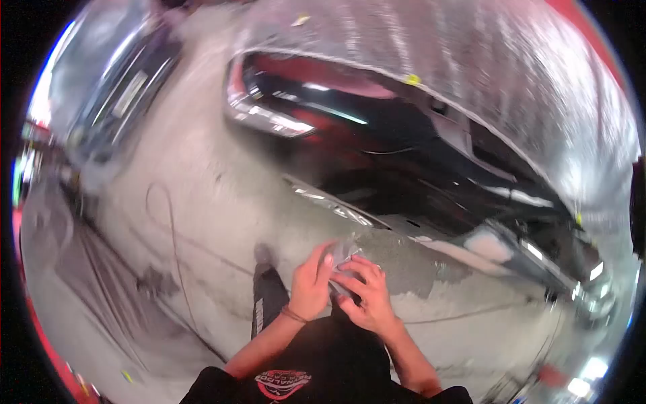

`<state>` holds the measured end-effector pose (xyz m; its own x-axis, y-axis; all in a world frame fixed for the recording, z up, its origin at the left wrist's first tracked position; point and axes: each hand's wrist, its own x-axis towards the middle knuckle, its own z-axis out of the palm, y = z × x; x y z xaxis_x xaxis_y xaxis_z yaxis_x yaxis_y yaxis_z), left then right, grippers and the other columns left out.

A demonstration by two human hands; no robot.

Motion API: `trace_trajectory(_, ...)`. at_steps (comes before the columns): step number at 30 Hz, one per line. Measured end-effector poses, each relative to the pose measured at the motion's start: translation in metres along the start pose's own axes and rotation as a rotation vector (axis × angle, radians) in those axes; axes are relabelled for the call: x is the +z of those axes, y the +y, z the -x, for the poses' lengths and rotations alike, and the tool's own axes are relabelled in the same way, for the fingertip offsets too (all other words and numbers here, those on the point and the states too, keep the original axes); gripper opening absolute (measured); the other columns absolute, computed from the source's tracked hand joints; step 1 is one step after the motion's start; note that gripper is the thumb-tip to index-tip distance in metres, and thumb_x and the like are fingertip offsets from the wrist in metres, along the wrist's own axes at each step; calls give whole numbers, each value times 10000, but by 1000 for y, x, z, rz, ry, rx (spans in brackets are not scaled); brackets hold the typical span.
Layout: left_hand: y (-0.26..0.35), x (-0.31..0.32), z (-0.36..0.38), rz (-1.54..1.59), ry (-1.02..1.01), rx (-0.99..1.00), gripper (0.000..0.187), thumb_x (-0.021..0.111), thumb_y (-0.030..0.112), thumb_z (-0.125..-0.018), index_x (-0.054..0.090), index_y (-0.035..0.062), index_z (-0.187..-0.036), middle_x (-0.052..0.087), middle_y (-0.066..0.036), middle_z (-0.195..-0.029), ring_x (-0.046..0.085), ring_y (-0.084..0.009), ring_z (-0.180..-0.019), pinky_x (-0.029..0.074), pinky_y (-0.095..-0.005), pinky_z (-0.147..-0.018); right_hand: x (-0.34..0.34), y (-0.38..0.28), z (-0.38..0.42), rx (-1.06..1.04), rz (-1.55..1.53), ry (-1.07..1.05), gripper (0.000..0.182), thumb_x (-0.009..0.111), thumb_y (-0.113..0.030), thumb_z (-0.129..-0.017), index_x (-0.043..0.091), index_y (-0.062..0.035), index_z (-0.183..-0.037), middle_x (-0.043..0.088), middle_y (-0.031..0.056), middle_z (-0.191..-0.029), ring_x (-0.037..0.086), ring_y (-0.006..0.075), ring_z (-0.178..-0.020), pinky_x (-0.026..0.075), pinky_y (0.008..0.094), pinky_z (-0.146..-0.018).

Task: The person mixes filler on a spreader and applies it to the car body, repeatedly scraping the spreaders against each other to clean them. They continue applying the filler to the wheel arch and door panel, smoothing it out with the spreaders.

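A small clear, crumpled plastic-like piece (345, 252) is between my two hands, in front of my dark shirt. My left hand (311, 284) has its fingers closed on one side of it. From the other side, the curled fingers of my right hand (365, 291) press on the same piece. What lies inside or under it is too blurred to tell. Beyond my hands stands a black car (377, 148), partly covered with shiny translucent sheeting (498, 60).
At the upper left is another vehicle (124, 94) under sheeting. A thin hose or cable (176, 249) loops over the concrete floor (202, 195). Grey draped fabric (101, 283) is at the left. Another cable (464, 314) runs along the floor at the right.
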<state>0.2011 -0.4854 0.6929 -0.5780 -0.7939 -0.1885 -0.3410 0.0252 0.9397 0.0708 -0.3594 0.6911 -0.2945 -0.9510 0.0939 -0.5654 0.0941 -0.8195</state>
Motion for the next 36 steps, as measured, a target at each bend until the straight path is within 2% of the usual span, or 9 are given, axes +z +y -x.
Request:
trace_trajectory(11, 2, -30, 87, 982, 1051, -82, 381, 534, 261, -1144, 576, 40, -1450, 675, -99, -1320, 644, -192, -1178, 499, -360, -1058, -21, -74, -40, -625, -298, -614, 456, 772, -131, -766, 789, -130, -1222, 620, 119, -1369, 489, 403, -1437, 379, 557, -1196)
trace_trajectory(18, 7, 18, 213, 1692, 928, -122, 324, 545, 365, -1126, 636, 100, -1290, 698, -36, -1084, 690, -204, -995, 590, -408, -840, -5, -37, -8, -751, -46, -767, 528, 801, -87, -704, 785, -119, -1230, 649, 117, -1366, 545, 400, -1396, 475, 519, -1165)
trace_trajectory(21, -67, 74, 258, 1923, 351, 535, 338, 528, 386, -1125, 647, 98, -1257, 616, -3, -875, 618, -189, -796, 531, -392, -668, -28, -64, 54, -851, -254, -881, 524, 806, -97, -708, 785, -142, -1230, 675, 106, -1328, 576, 405, -1354, 494, 518, -1141)
trace_trajectory(22, -46, 86, 266, 1882, 734, 176, 300, 520, 412, -1122, 620, 132, -1161, 381, 32, -586, 397, -130, -529, 331, -320, -491, -38, -74, 84, -959, -267, -899, 499, 859, -119, -695, 797, -117, -1190, 691, 108, -1271, 620, 415, -1303, 516, 535, -1100)
trace_trajectory(25, -54, 148, 286, 1954, 694, 270, 286, 523, 401, -1119, 621, 137, -1167, 396, 32, -601, 410, -123, -544, 354, -316, -493, -68, -90, 169, -1091, -385, -948, 494, 874, -137, -702, 800, -120, -1190, 698, 121, -1309, 626, 408, -1301, 524, 546, -1081)
trace_trajectory(28, 41, 180, 319, 2161, 947, -315, 299, 526, 408, -1121, 629, 129, -1153, 399, 23, -590, 430, -123, -549, 360, -320, -499, -83, -75, 198, -859, -390, -856, 449, 858, -109, -753, 802, -97, -1198, 707, 127, -1321, 624, 394, -1313, 518, 552, -1098)
trace_trajectory(31, -26, 251, 358, 2023, 67, 328, 328, 540, 414, -1122, 662, 111, -1148, 563, -16, -672, 554, -149, -607, 459, -337, -541, -95, -24, 189, -321, -610, -796, 408, 783, -174, -881, 766, -67, -1274, 693, 139, -1363, 610, 400, -1343, 501, 557, -1128)
trace_trajectory(33, -5, 271, 367, 1924, 321, 123, 305, 550, 363, -1119, 656, 103, -1237, 598, -30, -656, 507, -199, -461, 435, -311, -484, -106, 15, 171, -8, -855, -780, 471, 716, -259, -964, 681, -54, -1386, 666, 147, -1406, 600, 391, -1362, 491, 556, -1141)
trace_trajectory(36, 22, 259, 363, 1718, 864, -87, 366, 570, 406, -1113, 620, 102, -1312, 712, -71, -1027, 699, -232, -847, 595, -390, -739, -136, 15, 166, 468, -1347, -855, 592, 645, -380, -1031, 542, -76, -1528, 644, 153, -1441, 609, 384, -1357, 490, 561, -1140)
